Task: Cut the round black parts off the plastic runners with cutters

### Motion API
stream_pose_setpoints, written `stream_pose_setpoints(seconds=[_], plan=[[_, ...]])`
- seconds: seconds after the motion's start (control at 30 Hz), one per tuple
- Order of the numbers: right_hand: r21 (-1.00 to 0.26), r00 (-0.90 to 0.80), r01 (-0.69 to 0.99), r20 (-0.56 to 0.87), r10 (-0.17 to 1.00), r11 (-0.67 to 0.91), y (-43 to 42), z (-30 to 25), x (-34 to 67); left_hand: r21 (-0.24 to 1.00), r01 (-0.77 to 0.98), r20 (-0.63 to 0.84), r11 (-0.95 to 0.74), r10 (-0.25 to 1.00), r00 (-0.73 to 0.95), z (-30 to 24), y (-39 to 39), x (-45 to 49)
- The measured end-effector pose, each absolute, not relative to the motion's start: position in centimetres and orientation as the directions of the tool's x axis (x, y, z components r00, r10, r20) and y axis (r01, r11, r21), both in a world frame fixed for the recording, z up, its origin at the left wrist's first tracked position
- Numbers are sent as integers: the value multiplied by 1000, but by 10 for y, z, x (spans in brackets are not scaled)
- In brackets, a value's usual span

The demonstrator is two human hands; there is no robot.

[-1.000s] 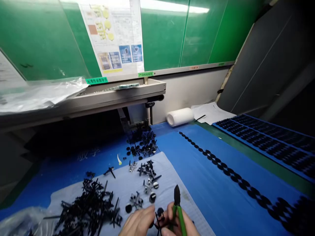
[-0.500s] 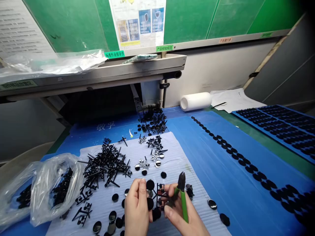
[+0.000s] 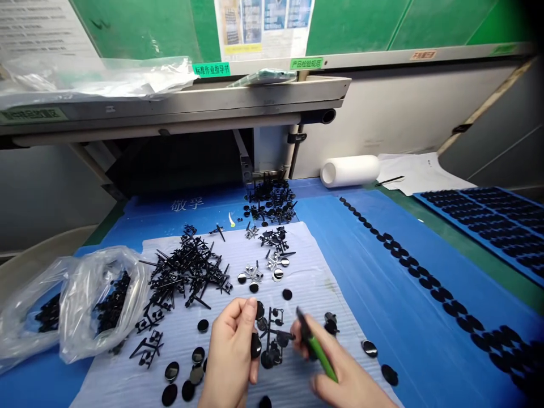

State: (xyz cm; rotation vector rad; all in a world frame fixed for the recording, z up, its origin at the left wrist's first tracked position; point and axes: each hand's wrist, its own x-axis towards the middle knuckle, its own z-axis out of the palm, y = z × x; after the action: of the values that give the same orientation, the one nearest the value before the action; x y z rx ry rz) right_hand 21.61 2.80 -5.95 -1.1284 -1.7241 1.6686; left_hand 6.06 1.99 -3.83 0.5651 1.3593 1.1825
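My left hand (image 3: 232,348) is closed, thumb against fingers, on a glossy black disc (image 3: 255,346). Just right of its fingertips is a black plastic sprue (image 3: 269,334) with small parts; whether it is attached to the disc or lies on the sheet, I cannot tell. My right hand (image 3: 335,362), a little blurred, grips green-handled cutting nippers (image 3: 321,354), their dark jaws pointing up and left, apart from the sprue. Loose black discs (image 3: 196,356) lie left of my left hand on the pale foam sheet (image 3: 297,235).
A heap of black sprues (image 3: 189,266) lies left on the sheet, beside clear plastic bags (image 3: 80,317) of black parts. Another pile (image 3: 272,198) sits at the back. Rows of black discs (image 3: 408,262) run along the blue mat at right. A shelf (image 3: 255,105) overhangs the back.
My right hand with the nippers has moved right and down, away from the sprue and my left hand. The view has also tilted down and turned slightly left.
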Motion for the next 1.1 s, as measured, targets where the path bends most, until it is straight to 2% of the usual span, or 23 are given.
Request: stream_pose_setpoints(seconds=[0.1, 0.4, 0.67, 0.9, 1.1], plan=[[-927, -623, 374, -271, 734, -25, 25, -62, 214, 860, -360, -442, 363, 881, -167, -32, 18, 60], [-941, -646, 332, -177, 743, 64, 21, -64, 197, 839, -382, -466, 387, 874, -137, -28, 14, 63], [-953, -701, 277, -114, 704, 121, 25, -62, 193, 779, -467, -489, 418, 872, -36, -33, 15, 63], [-888, -698, 377, -85, 712, 264, 27, -65, 188, 751, -508, -518, 422, 854, -56, -34, 16, 62], [-816, -658, 463, -56, 751, 346, 33, -72, 189, 789, -490, -486, 371, 865, -128, -38, 17, 55]])
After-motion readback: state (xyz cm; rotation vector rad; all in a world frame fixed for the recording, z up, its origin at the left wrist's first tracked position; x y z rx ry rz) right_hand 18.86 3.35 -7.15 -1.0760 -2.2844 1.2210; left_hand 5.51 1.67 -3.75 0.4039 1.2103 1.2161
